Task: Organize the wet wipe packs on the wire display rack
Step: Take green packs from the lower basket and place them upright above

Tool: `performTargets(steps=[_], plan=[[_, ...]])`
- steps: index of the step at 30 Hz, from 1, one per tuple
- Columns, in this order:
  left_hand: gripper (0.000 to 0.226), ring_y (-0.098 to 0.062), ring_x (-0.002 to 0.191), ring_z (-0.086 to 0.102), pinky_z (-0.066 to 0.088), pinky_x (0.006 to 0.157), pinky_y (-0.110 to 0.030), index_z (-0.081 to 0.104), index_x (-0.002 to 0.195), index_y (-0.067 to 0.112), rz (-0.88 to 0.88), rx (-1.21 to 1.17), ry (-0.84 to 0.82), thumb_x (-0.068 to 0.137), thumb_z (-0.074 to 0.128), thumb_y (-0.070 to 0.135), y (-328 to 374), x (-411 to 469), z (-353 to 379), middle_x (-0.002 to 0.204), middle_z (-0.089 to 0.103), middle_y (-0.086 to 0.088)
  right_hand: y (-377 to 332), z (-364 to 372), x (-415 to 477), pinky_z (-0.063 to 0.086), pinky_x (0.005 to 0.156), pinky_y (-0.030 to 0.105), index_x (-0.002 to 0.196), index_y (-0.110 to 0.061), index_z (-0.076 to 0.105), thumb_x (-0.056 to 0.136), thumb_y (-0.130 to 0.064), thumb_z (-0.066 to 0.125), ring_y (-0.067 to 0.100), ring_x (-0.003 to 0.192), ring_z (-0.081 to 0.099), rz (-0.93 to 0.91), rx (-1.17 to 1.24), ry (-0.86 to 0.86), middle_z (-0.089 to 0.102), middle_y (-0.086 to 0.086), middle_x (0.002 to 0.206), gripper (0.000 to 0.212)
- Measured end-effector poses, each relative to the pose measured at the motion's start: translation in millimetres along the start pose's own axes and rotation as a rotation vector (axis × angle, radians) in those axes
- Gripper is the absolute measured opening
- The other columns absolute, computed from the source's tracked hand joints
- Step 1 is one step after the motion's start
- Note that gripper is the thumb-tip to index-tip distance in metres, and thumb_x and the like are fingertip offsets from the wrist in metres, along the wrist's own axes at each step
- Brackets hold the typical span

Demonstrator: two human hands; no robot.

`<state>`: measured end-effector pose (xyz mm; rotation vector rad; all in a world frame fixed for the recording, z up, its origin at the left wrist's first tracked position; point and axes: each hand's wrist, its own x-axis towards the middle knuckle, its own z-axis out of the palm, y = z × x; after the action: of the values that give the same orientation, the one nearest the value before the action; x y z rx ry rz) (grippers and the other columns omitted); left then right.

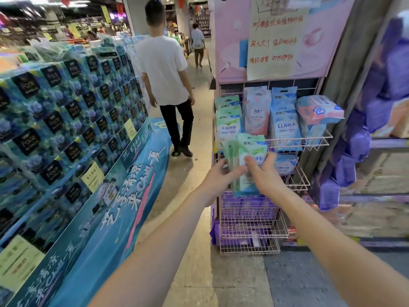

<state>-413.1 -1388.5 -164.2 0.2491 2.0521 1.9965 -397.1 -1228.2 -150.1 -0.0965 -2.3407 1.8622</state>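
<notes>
Both hands hold soft green and white plastic wet wipe packs [249, 165] in front of the white wire display rack [296, 142], just below its top basket. The left hand [218, 177] grips the left edge, and the right hand [264, 171] pinches the front with its thumb. I think a slippery pack could slide out and drop, or bump the tilted pink pack [318, 109] off the top.

green wipe packs [247, 165], white wire rack [296, 142]
</notes>
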Motion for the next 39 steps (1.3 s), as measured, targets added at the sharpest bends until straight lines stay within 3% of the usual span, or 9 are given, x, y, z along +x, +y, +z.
performTargets(steps=[3, 6, 11, 15, 22, 26, 32, 36, 39], plan=[[0.059, -0.019, 0.115, 0.070, 0.062, 0.091, -0.039, 0.058, 0.132, 0.026, 0.071, 0.059, -0.004, 0.081, 0.087, 0.031, 16.6, 2.7, -11.6, 0.127, 0.071, -0.002, -23.7, 1.3, 17.5, 0.049, 0.070, 0.022, 0.123, -0.019, 0.026, 0.104, -0.022, 0.051, 0.004, 0.088, 0.059, 0.051, 0.082, 0.002, 0.058, -0.004, 0.108, 0.032], [0.048, -0.018, 0.106, 0.074, 0.063, 0.083, -0.035, 0.059, 0.122, 0.030, 0.126, 0.010, 0.018, 0.083, 0.086, 0.020, 41.5, 11.9, -23.8, 0.121, 0.075, -0.002, -47.2, -11.9, 32.3, 0.055, 0.091, 0.046, 0.120, -0.026, 0.037, 0.097, -0.009, 0.047, 0.019, 0.099, 0.063, 0.056, 0.092, -0.052, 0.061, 0.003, 0.114, 0.031], [0.049, -0.012, 0.105, 0.073, 0.062, 0.081, -0.031, 0.057, 0.127, 0.031, 0.219, 0.045, 0.065, 0.086, 0.082, 0.016, 91.3, 39.4, -35.7, 0.120, 0.073, 0.004, -81.8, -30.3, 44.1, 0.059, 0.081, 0.029, 0.126, -0.034, 0.044, 0.101, -0.007, 0.055, 0.013, 0.106, 0.070, -0.162, 0.149, -0.194, 0.069, -0.005, 0.119, 0.038], [0.047, -0.012, 0.106, 0.073, 0.061, 0.080, -0.025, 0.056, 0.129, 0.027, 0.290, 0.112, 0.088, 0.090, 0.074, 0.008, 125.6, 62.0, -37.8, 0.118, 0.074, 0.001, -99.1, -29.1, 74.0, 0.058, 0.093, 0.031, 0.134, -0.029, 0.052, 0.100, -0.006, 0.058, 0.007, 0.115, 0.067, -0.274, 0.095, -0.195, 0.069, -0.007, 0.126, 0.042], [0.047, -0.018, 0.118, 0.061, 0.052, 0.103, -0.040, 0.055, 0.119, 0.036, 0.156, 0.558, 0.246, 0.077, 0.076, 0.043, 125.7, 102.4, -45.0, 0.122, 0.066, 0.007, -82.2, -21.7, 119.2, 0.059, 0.093, 0.032, 0.143, -0.021, 0.048, 0.096, -0.007, 0.064, 0.012, 0.114, 0.065, -0.248, -0.010, -0.166, 0.065, -0.003, 0.131, 0.052], [0.063, -0.022, 0.129, 0.032, 0.026, 0.114, -0.044, 0.047, 0.138, 0.023, 0.101, 1.036, 0.351, 0.089, 0.058, 0.060, 93.7, 106.5, -43.0, 0.130, 0.045, -0.002, -60.4, -14.9, 127.2, 0.052, 0.061, 0.008, 0.133, -0.017, 0.051, 0.098, -0.019, 0.063, 0.001, 0.094, 0.062, -0.131, -0.190, -0.208, 0.063, -0.003, 0.119, 0.037], [0.057, -0.030, 0.129, 0.033, 0.025, 0.107, -0.043, 0.051, 0.138, 0.025, 0.129, 1.037, 0.332, 0.092, 0.046, 0.060, 93.5, 118.2, -45.0, 0.129, 0.047, -0.005, -59.6, -13.8, 141.3, 0.054, 0.070, 0.017, 0.116, -0.018, 0.056, 0.096, -0.026, 0.068, 0.009, 0.094, 0.067, -0.154, -0.204, -0.105, 0.068, -0.003, 0.109, 0.025], [0.052, -0.027, 0.125, 0.034, 0.025, 0.104, -0.042, 0.050, 0.138, 0.030, 0.242, 1.054, 0.342, 0.094, 0.054, 0.056, 87.7, 113.5, -48.1, 0.131, 0.046, 0.000, -51.9, -11.0, 132.0, 0.046, 0.058, 0.003, 0.110, -0.020, 0.052, 0.096, -0.022, 0.067, -0.005, 0.086, 0.060, -0.215, -0.245, -0.058, 0.061, -0.014, 0.098, 0.021], [0.061, -0.027, 0.128, 0.034, 0.026, 0.105, -0.042, 0.045, 0.145, 0.031, 0.274, 1.090, 0.305, 0.093, 0.057, 0.060, 83.8, 109.1, -54.3, 0.141, 0.044, 0.003, -52.3, -14.2, 127.2, 0.047, 0.075, 0.016, 0.111, -0.022, 0.050, 0.095, -0.024, 0.068, 0.009, 0.096, 0.063, -0.228, -0.346, -0.099, 0.063, -0.010, 0.108, 0.024]])
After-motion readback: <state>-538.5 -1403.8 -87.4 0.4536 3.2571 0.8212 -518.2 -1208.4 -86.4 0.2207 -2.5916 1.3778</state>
